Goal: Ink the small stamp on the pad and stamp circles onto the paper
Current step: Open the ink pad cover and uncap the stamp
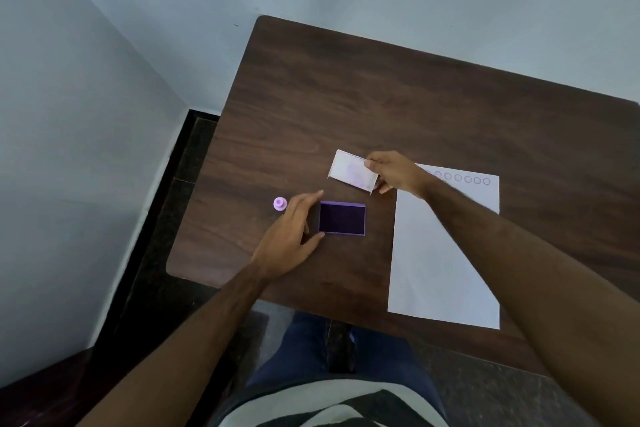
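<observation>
Head view: small stamp [280, 203] just beyond left hand [291, 236]; right hand [391, 172] well apart.

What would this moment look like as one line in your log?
left hand: steadying ink pad | right hand: holding lid | stamp: untouched on table | paper: one row of circles

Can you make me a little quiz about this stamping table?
1. True or false: the ink pad is open.
2. Which hand holds the white lid: A left, B right?
3. Where on the paper are the stamped circles?

Key: 1 true. 2 B, the right hand pinches it; the left hand steadies the pad, beside the small stamp. 3 Along the far edge.
</observation>
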